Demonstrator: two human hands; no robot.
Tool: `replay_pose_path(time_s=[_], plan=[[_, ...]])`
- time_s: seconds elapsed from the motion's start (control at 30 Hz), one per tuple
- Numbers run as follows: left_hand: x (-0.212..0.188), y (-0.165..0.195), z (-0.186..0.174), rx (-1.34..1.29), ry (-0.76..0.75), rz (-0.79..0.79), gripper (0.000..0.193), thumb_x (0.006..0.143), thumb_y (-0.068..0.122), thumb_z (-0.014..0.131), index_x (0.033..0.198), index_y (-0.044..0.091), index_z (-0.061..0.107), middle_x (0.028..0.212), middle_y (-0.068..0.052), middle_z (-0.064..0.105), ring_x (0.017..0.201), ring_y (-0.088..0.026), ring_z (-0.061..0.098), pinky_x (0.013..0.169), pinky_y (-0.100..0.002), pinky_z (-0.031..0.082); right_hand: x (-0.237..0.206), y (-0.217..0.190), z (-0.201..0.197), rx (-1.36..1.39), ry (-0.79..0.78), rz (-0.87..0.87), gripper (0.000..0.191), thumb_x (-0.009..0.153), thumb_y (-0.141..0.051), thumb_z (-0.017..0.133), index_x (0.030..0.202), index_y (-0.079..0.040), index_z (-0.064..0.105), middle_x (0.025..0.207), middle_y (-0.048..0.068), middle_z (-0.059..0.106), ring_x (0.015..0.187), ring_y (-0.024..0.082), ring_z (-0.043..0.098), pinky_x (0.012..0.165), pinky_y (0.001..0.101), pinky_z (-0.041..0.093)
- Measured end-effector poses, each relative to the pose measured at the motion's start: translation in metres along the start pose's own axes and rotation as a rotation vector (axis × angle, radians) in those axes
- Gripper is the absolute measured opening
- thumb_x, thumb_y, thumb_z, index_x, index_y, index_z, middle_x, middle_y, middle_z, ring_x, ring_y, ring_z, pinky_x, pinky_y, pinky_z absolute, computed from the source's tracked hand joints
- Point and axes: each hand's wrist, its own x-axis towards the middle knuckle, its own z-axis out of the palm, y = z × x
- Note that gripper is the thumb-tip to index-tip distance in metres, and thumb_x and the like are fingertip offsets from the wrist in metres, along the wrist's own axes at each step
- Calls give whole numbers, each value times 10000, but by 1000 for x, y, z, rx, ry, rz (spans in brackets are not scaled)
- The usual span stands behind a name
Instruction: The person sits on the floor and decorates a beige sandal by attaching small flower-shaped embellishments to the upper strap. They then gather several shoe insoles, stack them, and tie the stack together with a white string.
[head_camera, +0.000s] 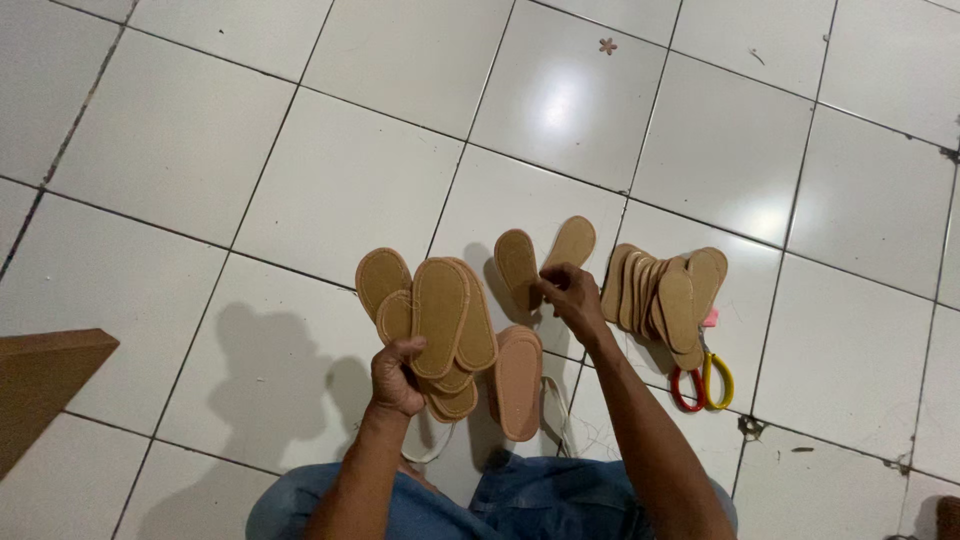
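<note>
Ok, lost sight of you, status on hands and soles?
Left hand grips fanned tan soles. Right hand pinches two soles. Sole pile and scissors on floor, right.

My arms are bare from the elbows down, with no sleeves showing, and nothing sits on either wrist: no watch, no band. My left hand (397, 377) and my right hand (572, 292) are gloveless, and I can make out no rings on the fingers. Below the hands, nearest to me, my legs are covered in blue denim jeans (520, 505), the cloth slightly faded and creased where it folds over my knees.
</note>
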Motion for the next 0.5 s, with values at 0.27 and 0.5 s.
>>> replay_pose_path(time_s=[0.27,0.5], plan=[[6,3,8,-64,32,33,480,850,203,698,1268,-17,615,1127,-166,716,998,-310,726,895,-499,597,2,16,-12,-752,233,-793,471,972,-215,619,1417,-67,592,1501,188,565,1435,402,423,1171,471,379],[15,-17,-4,68,-10,-1,328,940,162,668,1224,-4,661,1165,-132,722,1062,-277,709,948,-460,582,-79,-51,-2,-315,134,-295,278,1011,-312,677,1210,-126,732,1231,106,748,1040,253,752,850,383,640]])
